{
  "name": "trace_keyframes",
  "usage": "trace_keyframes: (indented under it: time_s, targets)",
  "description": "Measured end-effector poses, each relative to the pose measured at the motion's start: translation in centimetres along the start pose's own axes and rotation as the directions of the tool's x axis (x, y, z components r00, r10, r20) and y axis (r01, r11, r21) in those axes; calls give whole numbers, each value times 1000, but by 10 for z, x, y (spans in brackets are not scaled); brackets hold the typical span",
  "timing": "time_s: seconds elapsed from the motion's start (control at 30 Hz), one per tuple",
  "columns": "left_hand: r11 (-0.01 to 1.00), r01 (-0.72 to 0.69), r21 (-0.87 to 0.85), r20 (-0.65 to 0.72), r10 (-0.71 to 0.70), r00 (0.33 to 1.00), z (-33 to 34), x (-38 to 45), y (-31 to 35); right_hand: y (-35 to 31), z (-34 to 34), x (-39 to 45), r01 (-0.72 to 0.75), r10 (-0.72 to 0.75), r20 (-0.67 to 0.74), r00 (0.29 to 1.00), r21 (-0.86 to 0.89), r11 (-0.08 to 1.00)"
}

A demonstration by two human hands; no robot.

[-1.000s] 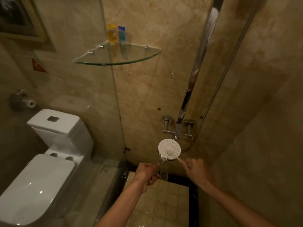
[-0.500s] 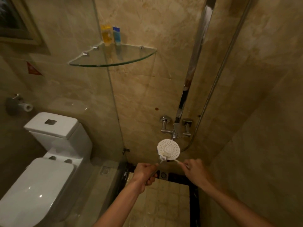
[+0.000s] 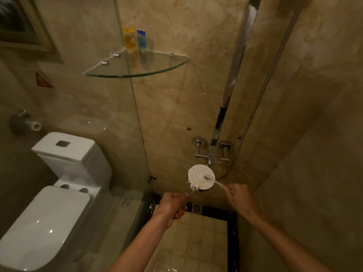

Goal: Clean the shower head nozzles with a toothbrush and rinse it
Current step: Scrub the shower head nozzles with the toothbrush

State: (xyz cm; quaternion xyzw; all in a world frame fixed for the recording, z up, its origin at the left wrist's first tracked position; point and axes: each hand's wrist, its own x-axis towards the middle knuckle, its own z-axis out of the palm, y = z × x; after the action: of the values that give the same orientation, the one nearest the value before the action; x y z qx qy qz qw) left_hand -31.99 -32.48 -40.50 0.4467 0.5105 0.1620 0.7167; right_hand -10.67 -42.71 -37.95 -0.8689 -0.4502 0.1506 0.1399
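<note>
Nearest, two bare forearms reaching forward over the tiled shower floor (image 3: 188, 242), wet and glinting, below the shower head. Left hand (image 3: 172, 206) clenched round the shower head's handle, just below and left of the head, likely to keep the face steady and turned up toward the eyes for scrubbing. Right hand (image 3: 240, 196) pinching the thin handle of the toothbrush (image 3: 211, 179) just right of the head, a light fingertip grasp suited to small strokes. Shower head (image 3: 200, 177) held in mid-air between the two hands, white nozzle face tilted toward the camera, bristle end of the brush lying on its middle. Scrubbing judged in progress; rinsing apparently not yet begun, with no water visible from the nozzles. Behind and just above the head, the chrome mixer tap (image 3: 213, 152) on the marble wall, hose (image 3: 255, 107) looping up to the right. Farther, above and left of the head, a glass corner shelf (image 3: 137, 73) carrying two small bottles. Far left of the head, beyond the glass partition, a white toilet (image 3: 49, 203).
</note>
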Motion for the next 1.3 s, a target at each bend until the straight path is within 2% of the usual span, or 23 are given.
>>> trace_keyframes:
  time_s: [0.1,0.23,0.33,0.5,0.57,0.73,0.9,1.13,1.3]
  targets:
    - [1000,-1,9,2,1,1000,2,-1,2,3,-9,10,-49,49,-34,998,-8,999]
    - [1000,-16,11,-8,16,1000,1,0,4,-3,11,-19,45,-47,22,999,66,997]
    - [1000,-12,11,-25,12,1000,-1,0,2,1,18,-34,100,-101,52,994,26,995]
    - [1000,-2,16,-17,3,1000,3,-1,-1,15,-1,-5,-82,83,-20,996,43,996]
    - [1000,-10,18,-15,10,1000,4,-1,1,15,-2,-3,-74,76,-40,996,37,997]
    - [999,-14,33,-19,15,1000,2,-4,4,14,19,-25,34,-34,13,999,38,999]
    - [1000,-11,10,-3,12,1000,5,-6,-1,21,-4,-3,-86,85,-22,996,-45,995]
    - [1000,11,-5,-5,-11,1000,5,-2,-2,15,12,-33,17,-18,62,998,17,1000]
    - [1000,1,-5,-2,-1,1000,7,-2,-2,21,-10,-6,-57,55,-23,998,-84,995]
